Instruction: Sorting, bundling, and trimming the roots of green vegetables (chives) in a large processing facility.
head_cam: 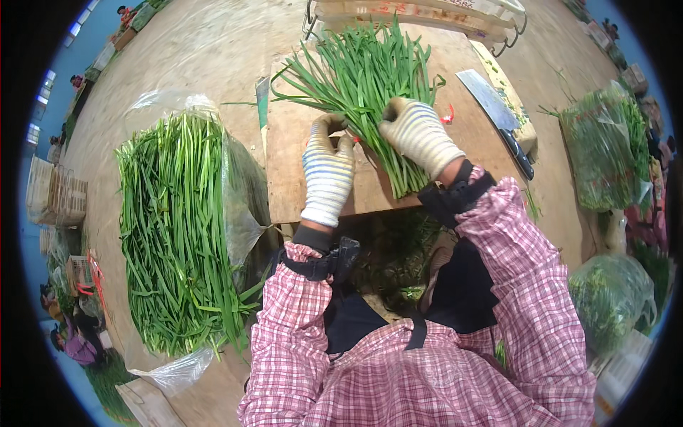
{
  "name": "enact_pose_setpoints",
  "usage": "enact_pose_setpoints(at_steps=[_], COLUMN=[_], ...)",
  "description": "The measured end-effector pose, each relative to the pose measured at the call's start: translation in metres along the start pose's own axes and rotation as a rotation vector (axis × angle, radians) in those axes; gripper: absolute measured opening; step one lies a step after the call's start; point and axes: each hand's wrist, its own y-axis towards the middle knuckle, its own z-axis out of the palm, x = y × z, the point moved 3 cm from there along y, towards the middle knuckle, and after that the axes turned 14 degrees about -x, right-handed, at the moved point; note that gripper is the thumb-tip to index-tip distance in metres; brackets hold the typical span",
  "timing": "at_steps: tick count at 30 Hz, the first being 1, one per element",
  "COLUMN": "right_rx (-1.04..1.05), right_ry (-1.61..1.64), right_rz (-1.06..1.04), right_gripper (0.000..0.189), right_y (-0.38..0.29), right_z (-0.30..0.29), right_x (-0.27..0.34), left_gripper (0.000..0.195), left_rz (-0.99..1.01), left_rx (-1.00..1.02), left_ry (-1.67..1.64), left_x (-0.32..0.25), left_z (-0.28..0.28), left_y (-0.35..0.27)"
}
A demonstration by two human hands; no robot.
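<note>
A bunch of green garlic chives (376,69) lies on a wooden board (293,197), leaves fanned out away from me and stem ends toward me. My right hand (421,134), in a striped knit glove, is closed on the right side of the bunch. My left hand (329,168), gloved the same way, is at the bunch's left side with curled fingers. A bit of red tie (356,139) shows by its thumb; whether the fingers pinch it is hidden. Another red strip (448,115) lies on the board to the right.
A cleaver (488,101) with a black handle lies at the board's right edge, beside a pale slab (525,128). Left stands a large plastic-wrapped stack of chives (176,229). Beyond the board is a white plastic crate (416,13). Bagged greens (603,149) stand at right.
</note>
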Motion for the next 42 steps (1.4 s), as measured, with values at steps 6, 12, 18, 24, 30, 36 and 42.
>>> enact_pose_setpoints(at_steps=[6,12,18,24,30,36,42], right_rx=[-0.085,-0.009,-0.119,-0.018,-0.092,-0.008,-0.069], right_ry=[0.38,0.588,0.25,-0.253,0.09,-0.093,0.264], right_rz=[0.126,0.386,-0.05,-0.202,-0.066,-0.05,0.129], right_gripper=[0.027,0.023,0.027,0.035,0.024,0.034,0.03], right_y=[-0.014,-0.028,-0.029,-0.006,-0.001,0.0,0.002], right_z=[-0.005,-0.014,-0.02,0.018,0.016,0.017,0.021], right_x=[-0.015,-0.017,0.012,0.044,0.016,0.029,0.006], left_gripper=[0.015,0.013,0.023,0.025,0.018,0.024,0.027], left_rz=[0.07,0.189,-0.283,0.151,-0.118,0.139,-0.057], left_rx=[0.09,0.012,-0.09,-0.112,-0.049,0.136,0.159], left_ry=[0.059,0.103,-0.163,0.153,-0.046,0.51,0.1], left_x=[-0.012,0.002,-0.007,0.016,0.021,-0.002,0.002], left_z=[0.012,0.023,-0.003,-0.001,-0.014,-0.006,0.002], left_y=[-0.004,-0.003,-0.008,-0.004,-0.004,-0.011,-0.023])
